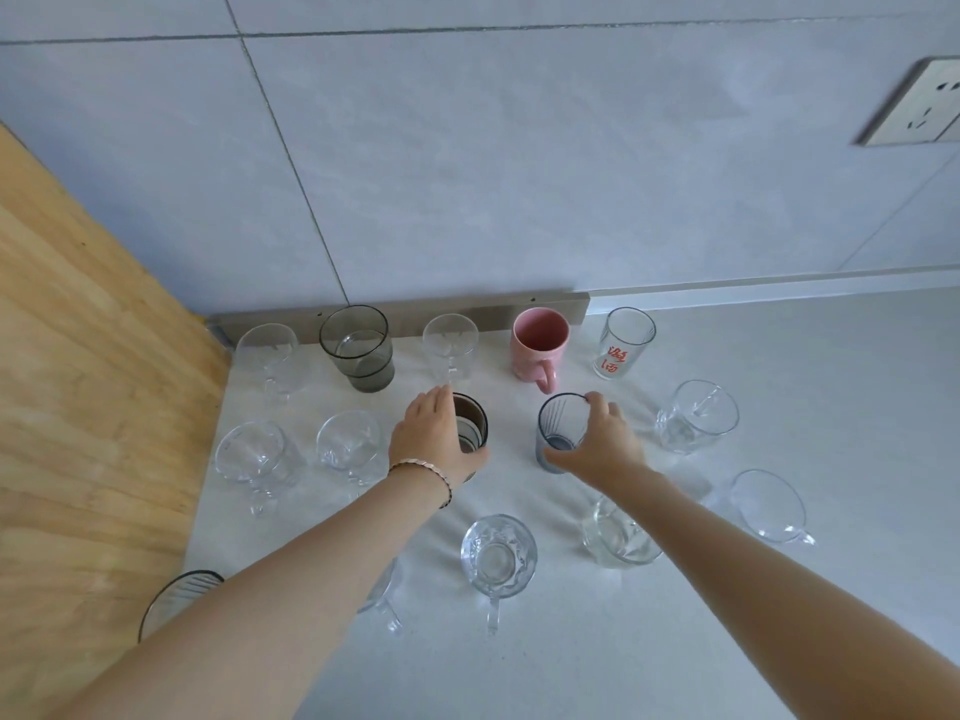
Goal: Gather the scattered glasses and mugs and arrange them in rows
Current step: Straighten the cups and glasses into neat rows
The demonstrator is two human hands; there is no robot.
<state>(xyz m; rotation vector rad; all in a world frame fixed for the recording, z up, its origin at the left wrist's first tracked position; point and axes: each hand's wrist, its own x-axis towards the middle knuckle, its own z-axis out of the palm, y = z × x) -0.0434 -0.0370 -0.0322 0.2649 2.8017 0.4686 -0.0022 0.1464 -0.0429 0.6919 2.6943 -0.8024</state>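
Your left hand [434,433] curls round a brown cup [474,426]. Your right hand [602,441] grips a grey-blue glass [557,428] by its side and rim. You seem to be filling the second row. Next, line both up with the clear mug [349,446] just left of your left hand. A loose mug [498,556] waits nearer you, between your forearms.

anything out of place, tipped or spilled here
Nothing spilled, tipped or broken shows. The dark-rimmed glass sits at the counter's near left, by the wooden panel, outside the rows, partly hidden by the left forearm.
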